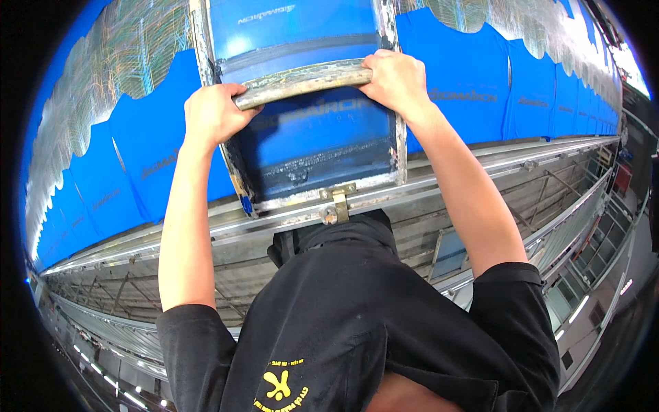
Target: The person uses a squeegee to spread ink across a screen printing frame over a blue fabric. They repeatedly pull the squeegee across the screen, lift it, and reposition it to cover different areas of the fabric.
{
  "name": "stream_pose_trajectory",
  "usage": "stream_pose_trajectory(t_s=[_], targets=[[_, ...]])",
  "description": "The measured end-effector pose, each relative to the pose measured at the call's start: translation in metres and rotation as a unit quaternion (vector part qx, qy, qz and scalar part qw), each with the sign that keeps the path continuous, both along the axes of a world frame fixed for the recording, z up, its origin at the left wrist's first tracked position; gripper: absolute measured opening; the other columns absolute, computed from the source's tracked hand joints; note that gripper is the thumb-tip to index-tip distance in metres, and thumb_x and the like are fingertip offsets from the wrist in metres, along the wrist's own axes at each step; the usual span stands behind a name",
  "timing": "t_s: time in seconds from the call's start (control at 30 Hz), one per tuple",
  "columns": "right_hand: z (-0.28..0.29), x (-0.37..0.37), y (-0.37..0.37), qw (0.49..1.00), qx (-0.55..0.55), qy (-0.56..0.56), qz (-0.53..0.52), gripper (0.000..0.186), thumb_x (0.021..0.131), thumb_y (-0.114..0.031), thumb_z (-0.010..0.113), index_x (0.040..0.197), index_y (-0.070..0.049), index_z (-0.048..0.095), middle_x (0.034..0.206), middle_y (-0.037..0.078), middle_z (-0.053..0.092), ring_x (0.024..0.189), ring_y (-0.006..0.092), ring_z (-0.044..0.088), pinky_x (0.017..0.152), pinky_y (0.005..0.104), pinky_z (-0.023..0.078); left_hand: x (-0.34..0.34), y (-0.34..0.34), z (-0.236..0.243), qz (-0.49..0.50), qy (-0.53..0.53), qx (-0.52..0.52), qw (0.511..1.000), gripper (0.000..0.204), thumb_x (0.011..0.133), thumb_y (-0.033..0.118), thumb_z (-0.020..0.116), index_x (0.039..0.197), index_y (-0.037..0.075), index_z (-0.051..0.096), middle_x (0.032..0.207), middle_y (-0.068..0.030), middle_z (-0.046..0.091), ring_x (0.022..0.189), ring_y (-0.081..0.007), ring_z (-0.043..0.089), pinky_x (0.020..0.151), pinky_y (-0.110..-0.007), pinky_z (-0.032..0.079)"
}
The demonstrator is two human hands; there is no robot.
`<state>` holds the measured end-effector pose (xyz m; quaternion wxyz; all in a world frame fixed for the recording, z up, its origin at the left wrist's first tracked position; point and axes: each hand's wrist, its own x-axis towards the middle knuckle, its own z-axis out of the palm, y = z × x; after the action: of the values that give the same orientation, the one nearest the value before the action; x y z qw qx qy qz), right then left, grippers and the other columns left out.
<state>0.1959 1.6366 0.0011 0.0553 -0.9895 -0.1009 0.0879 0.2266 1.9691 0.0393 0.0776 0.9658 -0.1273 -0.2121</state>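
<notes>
A metal screen-printing frame [401, 154] with a blue mesh surface lies on the long blue-covered surface, its near edge at a brass-coloured bracket [340, 204] on the rail. Across the screen, both hands grip a long, paint-stained squeegee bar [302, 84]. My left hand [216, 113] is wrapped round its left end, beside the frame's left side. My right hand [397, 81] holds its right end, slightly higher in the view. Dark ink streaks show on the mesh. The bar's lower edge against the mesh cannot be made out clearly.
Blue sheets [460, 82] with silvery, scalloped printed areas [123, 62] run along the long surface to both sides. A metal rail [137, 246] follows its near edge in front of my body. Beyond are more metal racks [590, 254] and strip lights.
</notes>
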Motion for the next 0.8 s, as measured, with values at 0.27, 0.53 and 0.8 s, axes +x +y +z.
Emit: stream_pose_trajectory(t_s=[0.27, 0.53, 0.8], targets=[[0.001, -0.109, 0.001, 0.999, 0.044, -0.003, 0.006, 0.024, 0.068, -0.024, 0.085, 0.088, -0.014, 0.076, 0.089, 0.004, 0.072, 0.086, 0.0284, 0.075, 0.072, 0.0435, 0.061, -0.114, -0.001, -0.005, 0.039, 0.025, -0.010, 0.999, 0.051, 0.075, 0.048, 0.085, 0.113, 0.014, 0.083, 0.104, -0.0133, 0.080, 0.099, -0.0336, 0.077, 0.088, -0.044, 0.061], [0.014, -0.188, -0.002, 0.992, 0.125, 0.004, 0.005, 0.049, 0.062, -0.027, 0.096, 0.101, -0.009, 0.071, 0.107, 0.008, 0.066, 0.106, 0.0284, 0.067, 0.091, 0.0425, 0.057, -0.185, 0.003, -0.002, 0.022, 0.000, -0.027, 0.999, 0.055, 0.066, 0.026, 0.087, 0.119, 0.013, 0.078, 0.123, -0.0069, 0.077, 0.114, -0.0296, 0.072, 0.102, -0.041, 0.057], [-0.014, -0.117, -0.069, 0.904, 0.367, -0.124, -0.179, 0.046, 0.094, -0.043, 0.080, 0.119, -0.005, 0.076, 0.116, 0.017, 0.073, 0.105, 0.0323, 0.071, 0.095, 0.0427, 0.056, -0.203, -0.020, 0.010, -0.062, -0.088, -0.021, 0.994, 0.052, 0.071, 0.015, 0.081, 0.123, 0.010, 0.075, 0.137, -0.0113, 0.070, 0.129, -0.0324, 0.064, 0.113, -0.048, 0.046]])
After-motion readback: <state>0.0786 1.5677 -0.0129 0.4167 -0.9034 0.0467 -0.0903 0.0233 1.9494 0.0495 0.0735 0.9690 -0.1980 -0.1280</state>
